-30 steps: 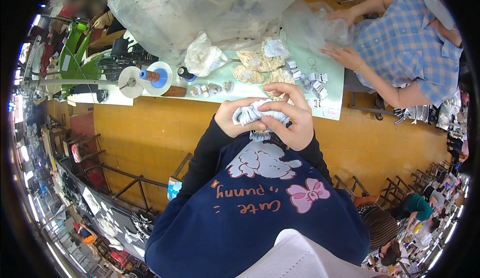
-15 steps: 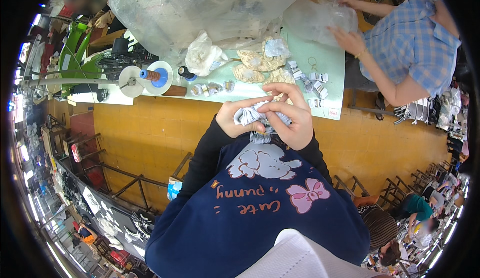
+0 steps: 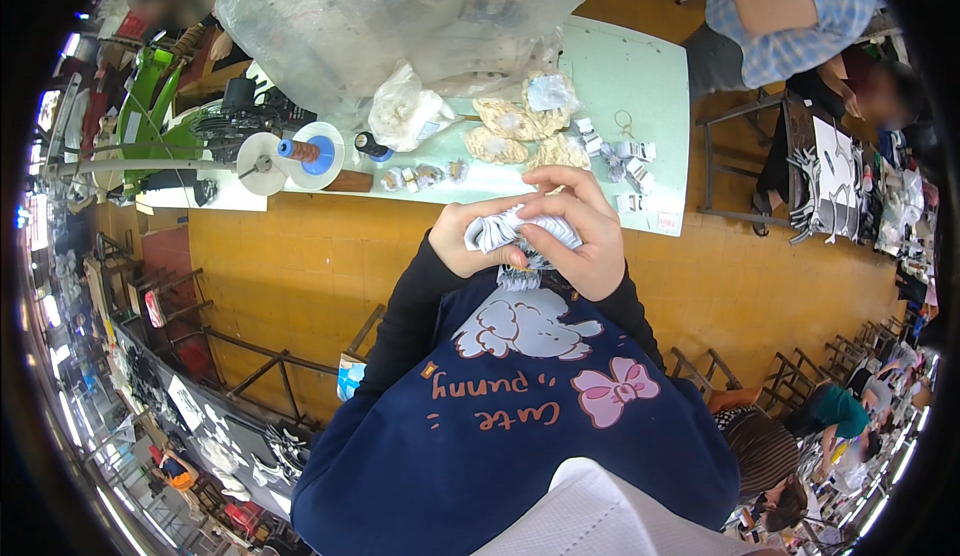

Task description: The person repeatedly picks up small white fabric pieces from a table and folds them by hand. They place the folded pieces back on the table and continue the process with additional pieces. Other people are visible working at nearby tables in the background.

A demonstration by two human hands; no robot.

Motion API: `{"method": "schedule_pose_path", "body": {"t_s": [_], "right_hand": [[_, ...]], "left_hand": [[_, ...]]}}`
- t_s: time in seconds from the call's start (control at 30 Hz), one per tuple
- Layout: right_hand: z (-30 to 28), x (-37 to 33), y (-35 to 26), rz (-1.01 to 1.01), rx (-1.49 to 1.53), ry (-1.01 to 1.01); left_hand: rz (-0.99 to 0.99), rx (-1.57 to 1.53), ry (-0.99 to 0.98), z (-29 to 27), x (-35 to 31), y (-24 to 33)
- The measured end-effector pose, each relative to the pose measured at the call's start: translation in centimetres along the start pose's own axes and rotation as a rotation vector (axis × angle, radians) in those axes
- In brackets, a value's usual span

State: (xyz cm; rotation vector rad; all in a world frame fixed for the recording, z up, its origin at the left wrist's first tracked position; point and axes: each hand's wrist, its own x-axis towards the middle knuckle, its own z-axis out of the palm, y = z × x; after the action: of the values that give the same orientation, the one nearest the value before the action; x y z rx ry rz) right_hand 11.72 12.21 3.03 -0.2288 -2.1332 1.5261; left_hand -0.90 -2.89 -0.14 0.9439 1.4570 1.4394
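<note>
A bundle of white folded labels is gripped between both hands in front of my chest. My left hand is closed on its left end, with the thumb underneath. At the bundle's right part, the fingers of my right hand are bent and pressed against it. More small pale strips hang below the hands, partly hidden by them. On the table beyond lie several small label bundles with dark bands, nearest to my right hand.
Several cream bundles in clear plastic and a white plastic bag rest on the pale green table. Left of them stand a thread cone and a black fan. A large plastic sheet covers the back. A co-worker is at far right.
The co-worker in the checked shirt has moved away toward the upper right, taking the clear plastic bag off the table. My right fingers have shifted slightly on the labels; my left hand stays put.
</note>
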Motion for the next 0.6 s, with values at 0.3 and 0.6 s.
{"method": "schedule_pose_path", "body": {"t_s": [0.3,0.6], "right_hand": [[-0.66,0.0,-0.32,-0.073,-0.052,-0.058],[-0.62,-0.17,-0.16,-0.049,-0.038,-0.061]], "left_hand": [[-0.036,-0.002,-0.025,0.4,-0.01,0.51],[-0.026,0.011,-0.045,0.37,-0.05,0.71]]}}
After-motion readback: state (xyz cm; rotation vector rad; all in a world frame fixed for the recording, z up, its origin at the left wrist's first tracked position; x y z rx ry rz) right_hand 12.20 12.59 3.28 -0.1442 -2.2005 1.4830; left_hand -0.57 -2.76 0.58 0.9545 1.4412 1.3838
